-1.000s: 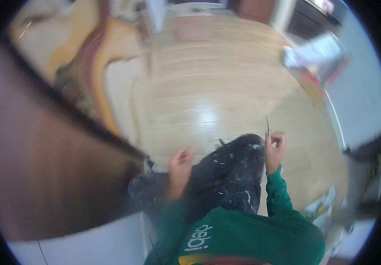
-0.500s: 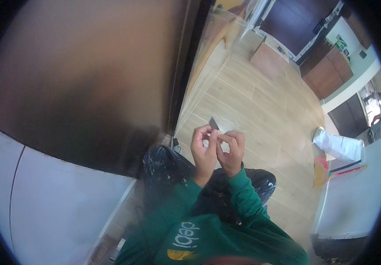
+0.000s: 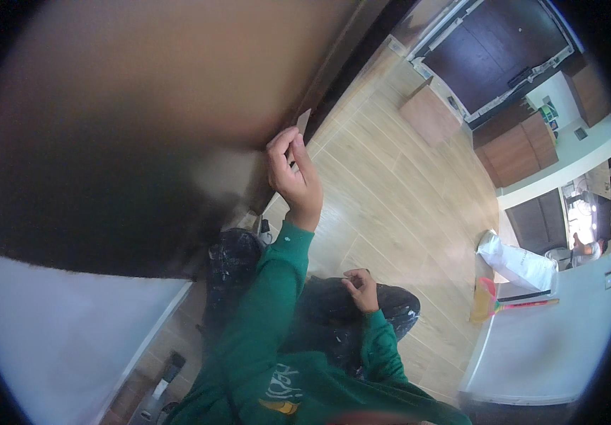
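My left hand (image 3: 295,173) is raised beside the dark edge strip (image 3: 327,95) of a large glossy brown panel (image 3: 143,134). Its thumb and fingers pinch a small thin blade (image 3: 304,122), whose pointed end sticks up past the fingertips near that strip. Whether the blade touches the strip I cannot tell. Lower down, my right hand (image 3: 363,291) hovers over my paint-spotted dark trousers (image 3: 320,304). Its fingers are curled toward the thumb, and anything between them is too small to make out.
White panels (image 3: 72,319) stand below the brown one. A brush-like tool (image 3: 160,389) lies at lower left. On the right are a white sack (image 3: 518,262) and a pink-and-yellow broom or dustpan (image 3: 486,301). A box (image 3: 431,113) stands on the wood-look floor (image 3: 404,198).
My hands were together at the blade and have parted. The left carried it up and left to the panel's edge; the right dropped toward my lap. The view has shifted.
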Tool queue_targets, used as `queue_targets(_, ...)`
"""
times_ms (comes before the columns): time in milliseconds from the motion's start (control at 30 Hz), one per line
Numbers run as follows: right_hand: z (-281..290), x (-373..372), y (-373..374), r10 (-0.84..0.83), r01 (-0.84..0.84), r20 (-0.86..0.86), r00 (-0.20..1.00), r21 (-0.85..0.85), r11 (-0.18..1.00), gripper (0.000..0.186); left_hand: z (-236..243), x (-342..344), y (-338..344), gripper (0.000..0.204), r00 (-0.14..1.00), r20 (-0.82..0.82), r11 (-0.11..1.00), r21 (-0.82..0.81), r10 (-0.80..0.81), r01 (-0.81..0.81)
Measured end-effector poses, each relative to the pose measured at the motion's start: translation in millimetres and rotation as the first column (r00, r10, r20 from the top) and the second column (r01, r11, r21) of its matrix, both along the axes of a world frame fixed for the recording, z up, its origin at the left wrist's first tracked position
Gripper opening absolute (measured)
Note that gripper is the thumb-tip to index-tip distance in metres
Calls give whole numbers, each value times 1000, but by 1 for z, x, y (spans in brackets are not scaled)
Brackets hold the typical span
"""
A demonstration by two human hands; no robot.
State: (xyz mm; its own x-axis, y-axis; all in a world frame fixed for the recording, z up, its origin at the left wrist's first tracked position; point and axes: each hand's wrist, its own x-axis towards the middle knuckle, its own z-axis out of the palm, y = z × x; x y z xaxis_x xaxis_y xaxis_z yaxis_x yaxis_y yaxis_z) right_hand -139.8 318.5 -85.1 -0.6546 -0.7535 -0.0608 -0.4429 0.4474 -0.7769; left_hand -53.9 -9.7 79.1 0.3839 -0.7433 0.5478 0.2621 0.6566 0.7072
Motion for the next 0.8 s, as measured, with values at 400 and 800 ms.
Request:
queue_targets(400,-3,1,-5,-14,14,0,1000,29,999,21,15,-12,-7,33,969,103,974,-37,226,-224)
queue_targets(800,-3,-1,-5,13,-13,-8,1000,3,1000,21,25,-31,-6,36,957,37,957,20,287,-288)
